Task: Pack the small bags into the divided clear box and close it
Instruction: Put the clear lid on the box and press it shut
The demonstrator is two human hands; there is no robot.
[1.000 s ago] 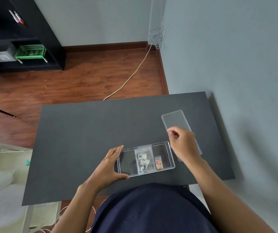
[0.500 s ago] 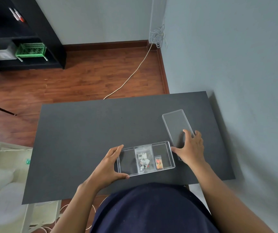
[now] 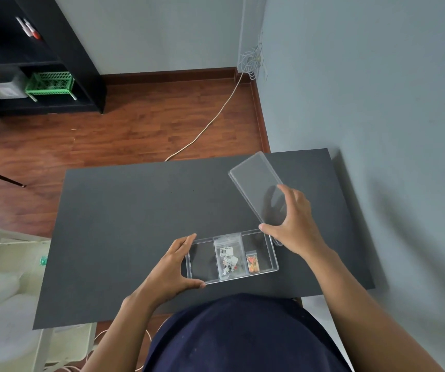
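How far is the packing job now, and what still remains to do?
Done: two small bags lie in the divided clear box, a larger bag in the middle compartment and a small orange bag in the right one. In hand: the right hand holds the clear lid, tilted off the table, while the left hand steadies the box. Left: setting the lid on the box.

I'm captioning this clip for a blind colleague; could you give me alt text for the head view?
Right hand lifts a clear lid off a dark table, while the left hand steadies an open divided clear box holding two small bags.
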